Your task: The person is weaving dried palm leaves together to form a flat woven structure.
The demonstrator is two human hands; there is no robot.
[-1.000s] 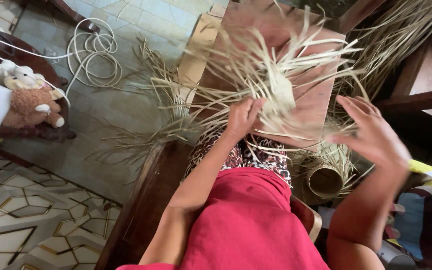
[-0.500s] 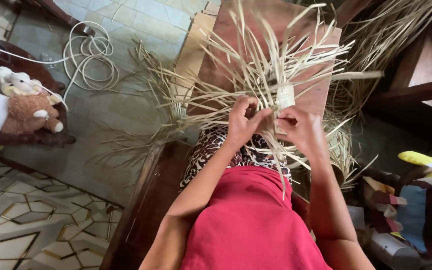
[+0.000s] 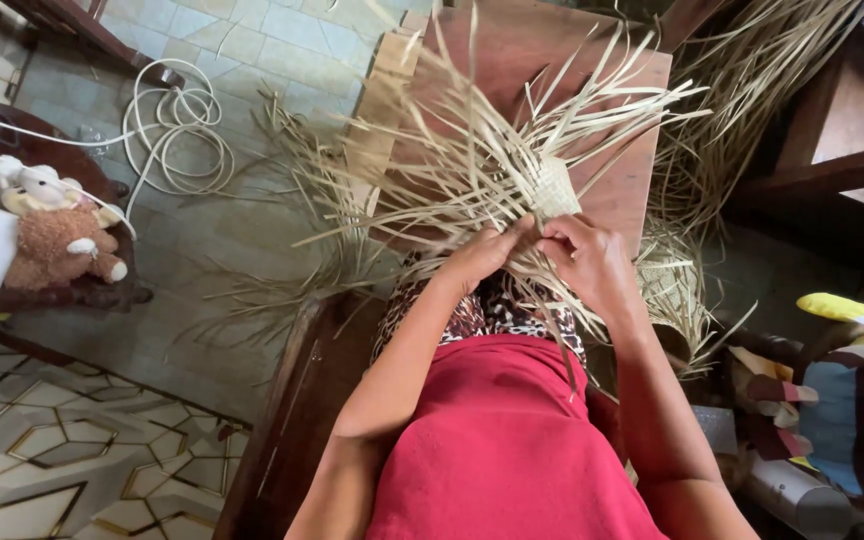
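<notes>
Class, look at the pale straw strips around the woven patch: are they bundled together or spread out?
Spread out. The strips fan loosely in all directions from the small woven patch.

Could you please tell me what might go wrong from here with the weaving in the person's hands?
1. Both hands, left hand and right hand, pinch only the near edge of the small woven patch; a slip could loosen it.
2. The long loose straw strips fan out and cross, so they could tangle or crease.
3. Some strips hang past the wooden board toward the floor and might snag.
</notes>
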